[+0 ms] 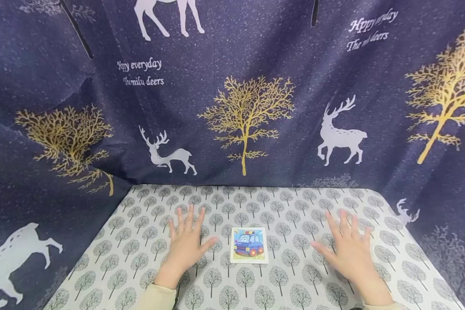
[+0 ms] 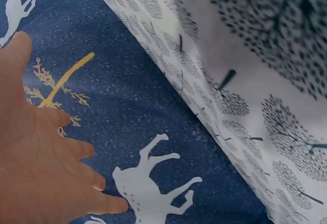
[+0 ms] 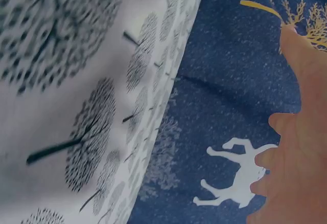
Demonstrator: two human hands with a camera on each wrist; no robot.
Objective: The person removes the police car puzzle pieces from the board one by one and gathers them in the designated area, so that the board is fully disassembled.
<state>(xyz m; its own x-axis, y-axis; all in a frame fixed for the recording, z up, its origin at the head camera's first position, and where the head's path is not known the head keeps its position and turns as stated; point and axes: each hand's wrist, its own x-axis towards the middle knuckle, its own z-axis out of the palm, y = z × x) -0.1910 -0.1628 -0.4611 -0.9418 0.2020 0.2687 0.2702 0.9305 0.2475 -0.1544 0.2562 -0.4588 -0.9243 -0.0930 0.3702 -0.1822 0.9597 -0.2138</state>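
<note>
The left hand (image 1: 184, 247) and right hand (image 1: 348, 254) are spread, empty; the card (image 1: 249, 245) lies between, at the left's 3 o'clock. Seemingly a ready pause; lifting calls for 1 edge pinch.

The left hand (image 1: 187, 249) and the right hand (image 1: 348, 249) are held well apart, backs facing up. On both, the fingers (image 1: 189, 218) are straightened and spread, and the thumbs (image 1: 208, 245) are pointed inward. The wrists (image 1: 169, 274) are extended forward from pale sleeves (image 1: 156, 298).
</note>
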